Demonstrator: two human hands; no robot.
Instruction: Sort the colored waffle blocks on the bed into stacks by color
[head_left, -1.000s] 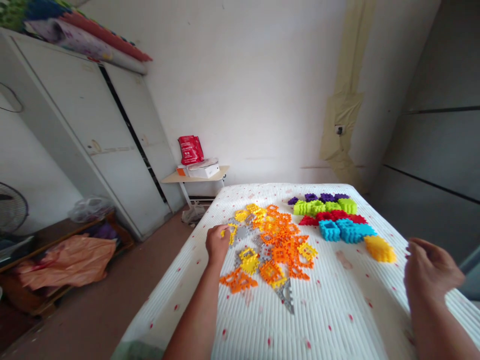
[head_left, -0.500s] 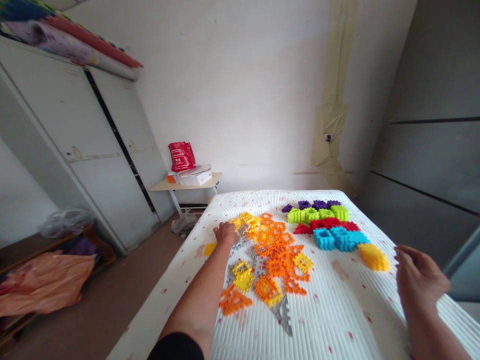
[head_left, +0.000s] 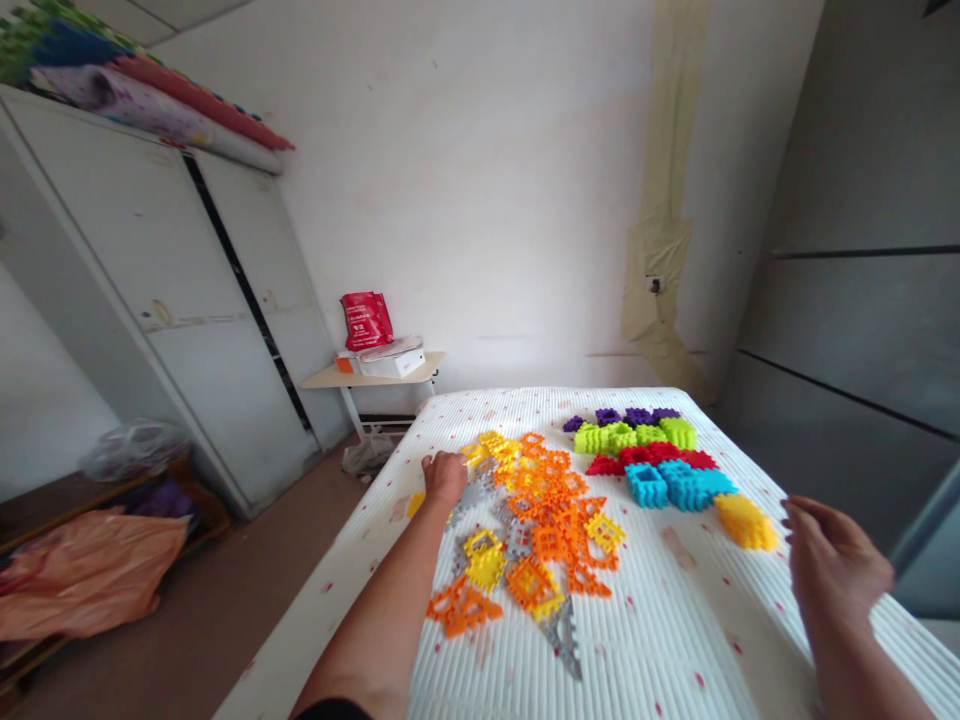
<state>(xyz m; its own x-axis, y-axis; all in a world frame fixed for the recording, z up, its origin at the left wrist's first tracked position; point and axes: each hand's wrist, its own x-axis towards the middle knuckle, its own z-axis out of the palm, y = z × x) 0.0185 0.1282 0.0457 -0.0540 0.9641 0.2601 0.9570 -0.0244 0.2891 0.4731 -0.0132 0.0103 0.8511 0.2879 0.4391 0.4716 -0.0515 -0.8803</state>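
My left hand (head_left: 445,476) is at the left edge of a loose pile of orange pieces (head_left: 551,540), yellow pieces (head_left: 486,560) and grey pieces (head_left: 562,636). Its fingers curl downward, and what they hold, if anything, is hidden. A yellow piece (head_left: 415,503) lies partly behind the left wrist. On the right, my right hand (head_left: 838,552) hovers with bent fingers beside a stack of yellow-orange pieces (head_left: 746,521); its fingertips are too unclear to tell what is between them. Behind that stack stand rows of blue (head_left: 686,485), red (head_left: 652,453), green (head_left: 636,434) and purple pieces (head_left: 638,416).
The pieces lie on a white ribbed, dotted cover (head_left: 645,640). Beyond its far left corner is a small table (head_left: 375,377) with a red bag (head_left: 367,321) and a white box (head_left: 393,361). Cabinets (head_left: 195,330) stand left; a grey panelled surface (head_left: 862,330) is at right.
My left hand has shifted slightly left and down in view. My right hand stays near the yellow-orange stack. The camera view has moved a little.
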